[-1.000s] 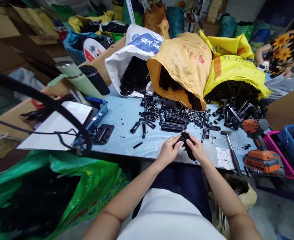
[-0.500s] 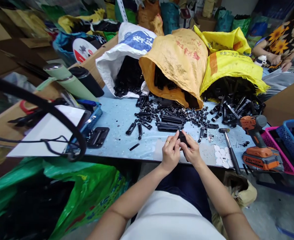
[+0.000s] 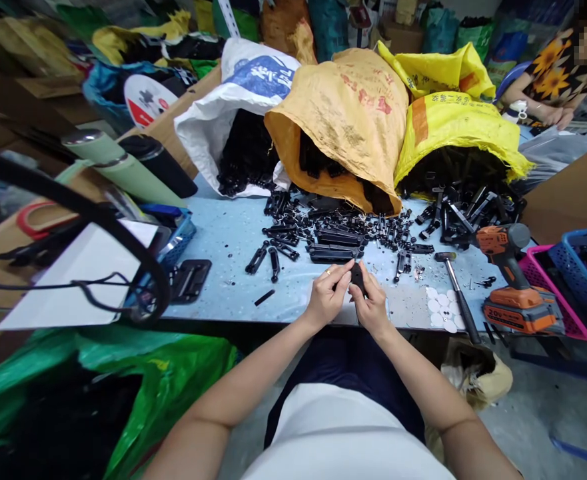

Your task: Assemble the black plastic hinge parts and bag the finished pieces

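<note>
Between my two hands, over the front edge of the blue-topped table [image 3: 233, 293], is a small black part [image 3: 358, 276] with a rounded top; its exact kind is unclear. My left hand [image 3: 329, 293] pinches it from the left, a ring on one finger. From the right, my right hand [image 3: 370, 300] grips the same part with thumb and fingers. Just beyond my fingertips lie long black bar-shaped pieces [image 3: 334, 252] in a stack. Several short black link-like pieces [image 3: 274, 263] rest to the left, near a thin black strip [image 3: 264, 297].
Right of my hands are white round discs [image 3: 440, 310], a hammer [image 3: 457, 293] and an orange cordless drill [image 3: 516, 280]. White [image 3: 198, 127], orange [image 3: 343, 113] and yellow [image 3: 463, 133] sacks spill black parts behind. A black cable [image 3: 73, 193] arcs at left. Another person [image 3: 553, 87] sits at far right.
The view has shifted slightly. Both hands stay on the black part, which has turned so that its rounded face shows more between my fingers.
</note>
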Tool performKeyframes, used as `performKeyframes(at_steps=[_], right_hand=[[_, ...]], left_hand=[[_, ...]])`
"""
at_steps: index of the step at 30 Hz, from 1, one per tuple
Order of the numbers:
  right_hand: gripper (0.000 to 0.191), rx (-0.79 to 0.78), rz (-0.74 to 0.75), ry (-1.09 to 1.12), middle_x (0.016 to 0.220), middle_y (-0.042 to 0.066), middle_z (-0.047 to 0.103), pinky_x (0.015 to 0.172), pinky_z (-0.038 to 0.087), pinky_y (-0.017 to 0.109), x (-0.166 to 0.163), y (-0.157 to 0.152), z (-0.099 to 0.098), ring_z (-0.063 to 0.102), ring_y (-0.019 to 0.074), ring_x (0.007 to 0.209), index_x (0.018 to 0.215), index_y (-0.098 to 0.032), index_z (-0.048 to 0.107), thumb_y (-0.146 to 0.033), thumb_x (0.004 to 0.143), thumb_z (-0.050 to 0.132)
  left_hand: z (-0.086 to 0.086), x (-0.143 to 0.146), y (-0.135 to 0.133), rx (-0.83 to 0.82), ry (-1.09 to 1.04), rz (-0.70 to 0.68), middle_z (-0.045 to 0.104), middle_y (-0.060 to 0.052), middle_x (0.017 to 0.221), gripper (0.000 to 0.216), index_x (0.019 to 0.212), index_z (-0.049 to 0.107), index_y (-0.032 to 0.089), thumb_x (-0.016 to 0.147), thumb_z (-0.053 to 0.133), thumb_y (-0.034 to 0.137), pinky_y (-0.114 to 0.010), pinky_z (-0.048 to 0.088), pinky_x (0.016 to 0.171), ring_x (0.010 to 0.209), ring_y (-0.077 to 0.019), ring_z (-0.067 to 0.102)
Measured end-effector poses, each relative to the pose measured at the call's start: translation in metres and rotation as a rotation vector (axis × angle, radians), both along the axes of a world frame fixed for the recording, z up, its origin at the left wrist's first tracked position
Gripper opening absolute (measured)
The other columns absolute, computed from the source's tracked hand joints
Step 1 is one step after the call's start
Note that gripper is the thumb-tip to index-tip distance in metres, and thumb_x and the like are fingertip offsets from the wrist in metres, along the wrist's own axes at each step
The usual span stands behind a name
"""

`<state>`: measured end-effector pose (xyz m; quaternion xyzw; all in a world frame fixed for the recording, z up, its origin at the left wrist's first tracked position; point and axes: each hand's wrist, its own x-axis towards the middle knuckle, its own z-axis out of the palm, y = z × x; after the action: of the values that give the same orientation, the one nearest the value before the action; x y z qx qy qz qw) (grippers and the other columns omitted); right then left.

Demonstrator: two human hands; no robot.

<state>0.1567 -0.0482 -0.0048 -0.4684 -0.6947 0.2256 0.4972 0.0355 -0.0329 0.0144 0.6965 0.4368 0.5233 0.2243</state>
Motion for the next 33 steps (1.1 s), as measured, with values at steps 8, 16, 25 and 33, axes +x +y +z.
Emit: performKeyframes(at_steps=[8,16,25,33], right_hand=[[0.048,-0.151,0.254,-0.448,0.105,0.009,0.061,0.080,0.049,0.031,0.014,0.026,-0.006,0.058,0.0181,0.094,0.133,-0.022,0.040,-0.043,0.089,0.041],[0.043,-0.207,-0.493,-0.814,0.108,0.016,0.057,0.077,0.045,0.036,0.138,0.139,0.039,0.050,0.0248,0.101,0.123,-0.013,0.049,-0.037,0.089,0.041],[0.039,-0.386,-0.760,-0.854,0.093,0.027,0.058,0.069,0.038,0.050,0.205,0.183,0.056,0.051,0.0322,0.088,0.102,-0.006,0.058,-0.018,0.089,0.023],[0.042,-0.027,-0.156,-0.645,0.087,0.013,0.061,0.071,0.043,0.037,0.132,0.094,0.073,0.054,0.0246,0.083,0.086,-0.018,0.057,-0.055,0.086,0.039]], left_hand=[[-0.047,0.000,-0.013,-0.371,-0.164,0.170,0.063,-0.006,0.082,0.042,0.126,0.044,0.014,0.090,0.034,0.035,-0.026,0.051,0.063,0.065,-0.0127,0.060],[-0.055,-0.029,-0.028,-0.267,0.428,0.110,0.056,-0.016,0.109,0.037,0.118,0.051,0.014,0.083,0.046,0.025,-0.044,0.047,0.084,0.101,-0.0270,0.056],[-0.025,-0.008,0.006,-0.217,0.977,-0.317,0.063,-0.009,0.091,0.036,0.115,0.055,0.019,0.082,0.044,0.008,-0.034,0.045,0.079,0.087,-0.0202,0.059],[-0.023,-0.016,-0.005,-0.385,0.569,-0.213,0.060,-0.012,0.104,0.036,0.115,0.054,0.017,0.080,0.056,0.024,-0.039,0.044,0.086,0.101,-0.0248,0.055]])
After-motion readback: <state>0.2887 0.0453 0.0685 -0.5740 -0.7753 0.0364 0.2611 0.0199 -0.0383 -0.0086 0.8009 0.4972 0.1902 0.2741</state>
